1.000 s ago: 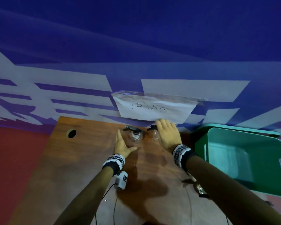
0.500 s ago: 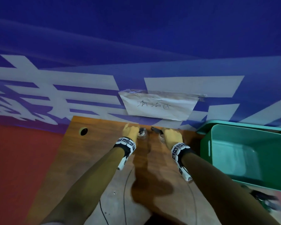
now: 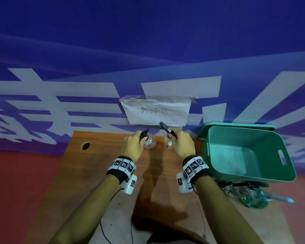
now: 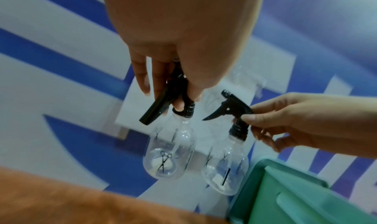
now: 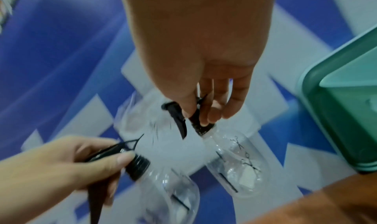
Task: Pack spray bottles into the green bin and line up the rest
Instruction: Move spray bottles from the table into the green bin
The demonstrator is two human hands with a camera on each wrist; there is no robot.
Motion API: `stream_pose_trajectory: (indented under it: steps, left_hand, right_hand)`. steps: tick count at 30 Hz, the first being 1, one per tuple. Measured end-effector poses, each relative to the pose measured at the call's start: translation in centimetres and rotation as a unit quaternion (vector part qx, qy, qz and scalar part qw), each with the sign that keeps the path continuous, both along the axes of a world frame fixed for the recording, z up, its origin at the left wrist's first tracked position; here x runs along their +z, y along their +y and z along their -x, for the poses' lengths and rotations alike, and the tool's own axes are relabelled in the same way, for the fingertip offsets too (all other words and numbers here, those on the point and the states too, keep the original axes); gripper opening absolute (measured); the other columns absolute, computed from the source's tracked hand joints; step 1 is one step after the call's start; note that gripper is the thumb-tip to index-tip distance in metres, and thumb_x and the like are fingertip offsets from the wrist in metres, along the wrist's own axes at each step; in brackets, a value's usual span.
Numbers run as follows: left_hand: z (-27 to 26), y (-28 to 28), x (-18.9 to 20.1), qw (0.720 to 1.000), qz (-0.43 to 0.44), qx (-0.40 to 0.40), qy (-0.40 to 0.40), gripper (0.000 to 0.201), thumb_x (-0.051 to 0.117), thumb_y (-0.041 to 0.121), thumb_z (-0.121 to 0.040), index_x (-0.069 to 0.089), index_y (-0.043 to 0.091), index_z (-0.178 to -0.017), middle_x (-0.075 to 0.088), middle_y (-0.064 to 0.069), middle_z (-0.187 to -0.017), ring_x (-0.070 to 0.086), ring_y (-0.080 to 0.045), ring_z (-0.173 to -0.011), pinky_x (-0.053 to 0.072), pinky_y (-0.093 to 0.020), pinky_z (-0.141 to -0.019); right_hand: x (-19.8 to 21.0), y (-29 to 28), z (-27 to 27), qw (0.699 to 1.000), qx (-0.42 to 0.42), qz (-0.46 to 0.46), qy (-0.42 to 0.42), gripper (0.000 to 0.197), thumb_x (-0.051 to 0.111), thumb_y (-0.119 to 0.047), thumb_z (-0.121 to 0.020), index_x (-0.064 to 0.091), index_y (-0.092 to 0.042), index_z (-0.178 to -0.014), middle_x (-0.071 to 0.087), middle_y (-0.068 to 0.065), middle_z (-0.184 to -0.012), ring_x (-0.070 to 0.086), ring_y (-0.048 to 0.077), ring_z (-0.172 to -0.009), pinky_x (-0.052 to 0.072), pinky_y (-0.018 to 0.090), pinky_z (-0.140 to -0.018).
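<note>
Two clear spray bottles with black trigger heads hang above the far edge of the wooden table [image 3: 99,182]. My left hand [image 3: 133,144] grips the trigger head of the left spray bottle [image 3: 149,142] [image 4: 169,155] [image 5: 173,193]. My right hand [image 3: 180,144] pinches the neck and head of the right spray bottle [image 3: 167,142] [image 4: 225,168] [image 5: 238,164]. Both bottles are off the table, side by side and apart. The green bin [image 3: 250,175] stands open and empty to the right of my right hand.
A green lid [image 3: 236,124] leans behind the bin. In front of the bin lie more bottles, one greenish [image 3: 253,199]. A paper sign [image 3: 155,110] hangs on the blue wall. The table has a cable hole [image 3: 85,145] at its far left.
Both hands went from flat beside the standing bottles to gripping their trigger heads. The two bottles have risen off the table.
</note>
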State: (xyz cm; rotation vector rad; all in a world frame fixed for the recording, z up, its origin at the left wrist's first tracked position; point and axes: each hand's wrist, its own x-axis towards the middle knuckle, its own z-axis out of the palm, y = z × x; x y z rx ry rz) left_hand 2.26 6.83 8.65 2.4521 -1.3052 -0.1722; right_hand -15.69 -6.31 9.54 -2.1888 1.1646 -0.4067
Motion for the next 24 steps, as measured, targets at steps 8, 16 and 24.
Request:
stream_pose_trajectory:
  steps: [8, 16, 24]
  left_hand:
    - [6.2, 0.9, 5.9, 0.986, 0.133, -0.074, 0.072, 0.024, 0.055, 0.04, -0.097, 0.059, 0.026, -0.115, 0.071, 0.004, -0.09, 0.068, -0.017, -0.078, 0.058, -0.04, -0.065]
    - [13.4, -1.3, 7.3, 0.966, 0.152, -0.17, 0.122, 0.019, 0.057, 0.041, -0.097, 0.058, 0.031, -0.113, 0.068, 0.008, -0.089, 0.065, -0.011, -0.078, 0.057, -0.038, -0.066]
    - [21.6, -5.5, 7.5, 0.959, 0.136, -0.217, 0.125, 0.015, 0.056, 0.032, -0.099, 0.058, 0.026, -0.112, 0.067, 0.004, -0.097, 0.063, -0.013, -0.085, 0.056, -0.037, -0.076]
  right_hand:
    - [4.8, 2.0, 7.4, 0.988, -0.053, 0.02, -0.141, 0.013, 0.06, -0.024, -0.097, 0.067, -0.025, -0.108, 0.072, -0.002, -0.091, 0.066, 0.017, -0.082, 0.056, 0.035, -0.075]
    - [7.3, 0.8, 17.7, 0.976, -0.137, 0.063, -0.157, 0.013, 0.062, -0.027, -0.095, 0.07, -0.022, -0.105, 0.071, -0.002, -0.084, 0.065, 0.014, -0.076, 0.052, 0.029, -0.07]
    - [8.8, -2.9, 27.7, 0.964, -0.212, 0.044, -0.157, 0.009, 0.063, -0.025, -0.094, 0.07, -0.021, -0.092, 0.07, -0.006, -0.073, 0.065, 0.008, -0.067, 0.047, 0.025, -0.059]
